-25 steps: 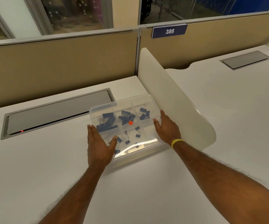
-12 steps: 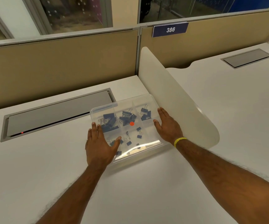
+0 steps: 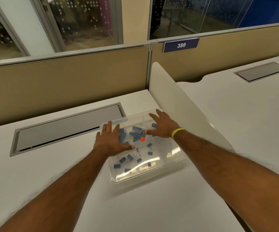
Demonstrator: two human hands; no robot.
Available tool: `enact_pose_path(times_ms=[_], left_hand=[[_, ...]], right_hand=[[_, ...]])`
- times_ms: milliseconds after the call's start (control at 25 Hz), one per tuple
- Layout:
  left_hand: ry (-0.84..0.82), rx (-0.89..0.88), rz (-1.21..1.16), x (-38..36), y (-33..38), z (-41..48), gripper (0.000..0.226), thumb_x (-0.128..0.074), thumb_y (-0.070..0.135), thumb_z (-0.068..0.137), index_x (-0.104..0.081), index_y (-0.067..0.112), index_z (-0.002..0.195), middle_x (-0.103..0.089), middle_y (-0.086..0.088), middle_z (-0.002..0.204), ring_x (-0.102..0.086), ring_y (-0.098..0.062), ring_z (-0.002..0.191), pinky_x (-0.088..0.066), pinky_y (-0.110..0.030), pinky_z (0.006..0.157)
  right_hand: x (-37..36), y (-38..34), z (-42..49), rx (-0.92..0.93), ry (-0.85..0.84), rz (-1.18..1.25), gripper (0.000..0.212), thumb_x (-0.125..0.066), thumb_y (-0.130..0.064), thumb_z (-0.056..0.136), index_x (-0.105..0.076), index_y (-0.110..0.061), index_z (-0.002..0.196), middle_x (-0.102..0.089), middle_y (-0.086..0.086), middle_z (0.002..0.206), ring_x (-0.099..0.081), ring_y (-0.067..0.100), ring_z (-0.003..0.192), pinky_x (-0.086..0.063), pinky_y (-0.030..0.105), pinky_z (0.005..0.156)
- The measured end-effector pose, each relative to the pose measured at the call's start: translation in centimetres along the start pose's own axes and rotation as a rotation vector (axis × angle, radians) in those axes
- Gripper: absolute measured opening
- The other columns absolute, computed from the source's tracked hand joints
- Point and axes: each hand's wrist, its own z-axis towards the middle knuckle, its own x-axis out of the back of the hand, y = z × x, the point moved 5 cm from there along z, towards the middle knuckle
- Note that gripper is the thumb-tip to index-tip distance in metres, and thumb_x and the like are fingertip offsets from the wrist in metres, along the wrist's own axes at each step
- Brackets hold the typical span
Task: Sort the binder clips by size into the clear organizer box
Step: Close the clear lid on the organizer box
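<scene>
A clear organizer box (image 3: 172, 162) with its lid down sits on the white desk, split into compartments. Blue binder clips lie inside: larger ones (image 3: 136, 131) in the far compartments, small ones (image 3: 127, 159) in the near ones. An orange dot (image 3: 142, 139) shows near the lid's middle. My left hand (image 3: 110, 141) lies flat on the far left of the lid, fingers spread. My right hand (image 3: 163, 125), with a yellow wristband, lies flat on the far right of the lid, fingers spread. Neither hand holds anything.
A curved white divider panel (image 3: 182, 104) stands just right of the box. A grey cable hatch (image 3: 65, 128) is set into the desk at the left, behind it a tan partition (image 3: 65, 81). Another desk with a hatch (image 3: 261, 72) lies to the right.
Both hands have slid from the box's sides up onto the far part of its lid, fingers spreading. The view has shifted; the box has hardly moved.
</scene>
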Motion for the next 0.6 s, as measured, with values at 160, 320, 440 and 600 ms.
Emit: enact_pose_path(times_ms=[160,320,440,600], left_hand=[[-0.073,-0.017,0.064,-0.6,0.5,1.4,0.133,-0.048,0.092,0.048,-0.001,0.027,0.154,0.009,-0.007,0.163,0.005,-0.035,0.149,-0.007,-0.056,0.118],[-0.041,-0.008,0.053,-0.3,0.8,1.9,0.129,-0.058,0.089,0.048,-0.011,0.028,0.152,-0.004,-0.006,0.163,-0.007,-0.035,0.149,-0.016,-0.057,0.117],[-0.016,-0.007,0.033,-0.4,0.6,2.1,0.127,-0.059,0.089,0.046,-0.018,0.030,0.150,-0.014,-0.004,0.161,-0.016,-0.034,0.147,-0.022,-0.056,0.116],[0.025,-0.018,0.003,-0.4,0.3,2.1,0.122,-0.060,0.088,0.046,-0.023,0.031,0.148,-0.022,-0.002,0.158,-0.024,-0.030,0.144,-0.027,-0.053,0.115]], right_hand=[[0.3,-0.8,1.5,-0.010,-0.151,-0.122,0.125,-0.071,-0.077,0.056,-0.008,-0.031,0.154,0.002,0.008,0.163,-0.001,0.035,0.149,-0.016,0.055,0.119],[0.1,-0.9,1.9,0.003,-0.125,-0.118,0.126,-0.075,-0.075,0.052,-0.015,-0.030,0.153,-0.006,0.008,0.163,-0.009,0.033,0.149,-0.020,0.054,0.119],[0.5,-1.0,2.0,0.021,-0.084,-0.130,0.122,-0.077,-0.073,0.052,-0.022,-0.029,0.152,-0.015,0.007,0.162,-0.018,0.031,0.147,-0.026,0.051,0.118],[1.0,-0.8,1.9,0.052,-0.071,-0.152,0.117,-0.081,-0.066,0.055,-0.026,-0.030,0.151,-0.020,0.005,0.161,-0.026,0.029,0.144,-0.029,0.047,0.116]])
